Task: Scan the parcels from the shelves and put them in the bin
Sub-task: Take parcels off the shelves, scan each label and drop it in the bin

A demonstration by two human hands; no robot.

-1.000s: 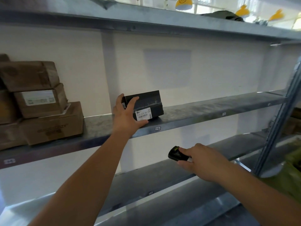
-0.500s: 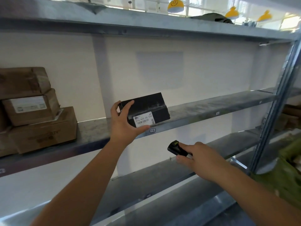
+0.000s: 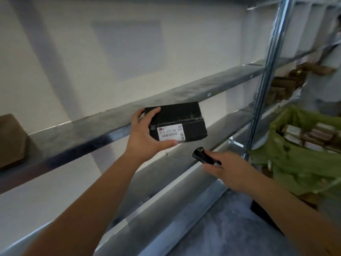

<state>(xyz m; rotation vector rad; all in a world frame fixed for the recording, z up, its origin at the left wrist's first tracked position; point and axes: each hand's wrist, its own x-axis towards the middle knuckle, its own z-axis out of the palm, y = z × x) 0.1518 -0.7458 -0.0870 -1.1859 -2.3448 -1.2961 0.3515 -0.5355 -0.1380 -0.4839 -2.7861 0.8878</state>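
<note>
My left hand (image 3: 145, 137) grips a black wrapped parcel (image 3: 180, 117) by its left end, holding it in the air in front of the middle metal shelf (image 3: 77, 132). A white barcode label (image 3: 170, 133) faces me. My right hand (image 3: 228, 170) holds a small black scanner (image 3: 202, 157) just below and right of the parcel, its tip aimed up toward the label. A bin lined with a green bag (image 3: 295, 163) stands at the right with several parcels inside.
A brown cardboard parcel (image 3: 11, 139) sits at the left end of the middle shelf. A metal upright post (image 3: 265, 74) divides the shelving. Beyond it are more brown parcels (image 3: 287, 84) and another person (image 3: 326, 71). A lower shelf (image 3: 166, 183) runs below my arms.
My left hand lifted the black parcel off the shelf and brought it toward me and to the right. The view swung right, revealing the green bin. The scanner stayed below the parcel.
</note>
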